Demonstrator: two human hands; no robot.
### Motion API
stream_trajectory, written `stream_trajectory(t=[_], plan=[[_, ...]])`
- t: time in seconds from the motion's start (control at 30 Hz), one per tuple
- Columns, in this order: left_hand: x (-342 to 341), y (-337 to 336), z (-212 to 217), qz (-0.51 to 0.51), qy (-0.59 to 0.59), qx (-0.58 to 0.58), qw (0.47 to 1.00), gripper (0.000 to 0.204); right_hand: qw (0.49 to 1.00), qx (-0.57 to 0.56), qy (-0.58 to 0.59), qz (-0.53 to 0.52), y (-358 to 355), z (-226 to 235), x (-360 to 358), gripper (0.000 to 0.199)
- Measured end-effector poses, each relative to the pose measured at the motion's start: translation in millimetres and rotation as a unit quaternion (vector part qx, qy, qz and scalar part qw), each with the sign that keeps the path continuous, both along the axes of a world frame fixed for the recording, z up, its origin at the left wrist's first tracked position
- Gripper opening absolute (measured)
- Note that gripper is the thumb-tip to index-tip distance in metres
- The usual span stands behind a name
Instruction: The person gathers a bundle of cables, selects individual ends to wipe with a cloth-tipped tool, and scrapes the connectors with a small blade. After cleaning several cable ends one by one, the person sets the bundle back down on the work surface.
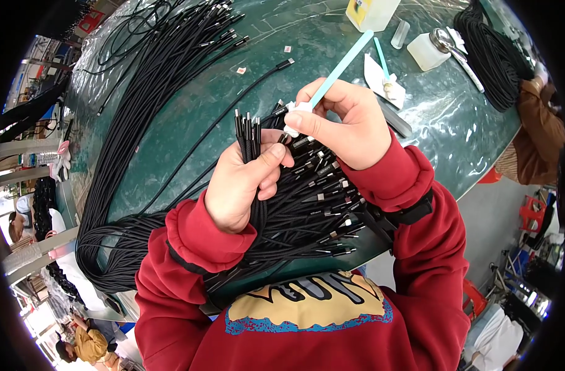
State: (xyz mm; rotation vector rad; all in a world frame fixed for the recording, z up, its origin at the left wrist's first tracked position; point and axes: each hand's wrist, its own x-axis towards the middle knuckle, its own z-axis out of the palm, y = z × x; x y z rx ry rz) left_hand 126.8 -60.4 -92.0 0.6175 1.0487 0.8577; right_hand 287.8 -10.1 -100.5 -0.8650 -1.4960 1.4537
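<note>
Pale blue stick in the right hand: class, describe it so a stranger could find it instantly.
Over the green table, find the right hand. The pale blue stick slants up from its grip, wider and longer-looking than the similar stick beyond.

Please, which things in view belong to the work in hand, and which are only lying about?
Seem to belong:
black cable bundle, in the left hand
light-blue stick and white wad, at the right hand
cable pile, beneath the hands

Seem only lying about:
small paper square
clear plastic tube
red stool, at the right
</note>
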Motion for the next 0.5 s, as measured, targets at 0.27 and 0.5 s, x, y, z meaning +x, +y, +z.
stream_trajectory(t=[0.27,0.5], plan=[[-0.6,1.0,-1.7,-0.010,0.001,-0.007,1.000,0.019,0.999,0.011,-0.038,-0.004,-2.0,-2.3,-3.6,0.010],[-2.5,0.2,-2.0,-0.006,-0.004,-0.006,1.000,0.018,0.997,0.031,-0.066,0.007,-1.7,-1.3,3.1,0.009]])
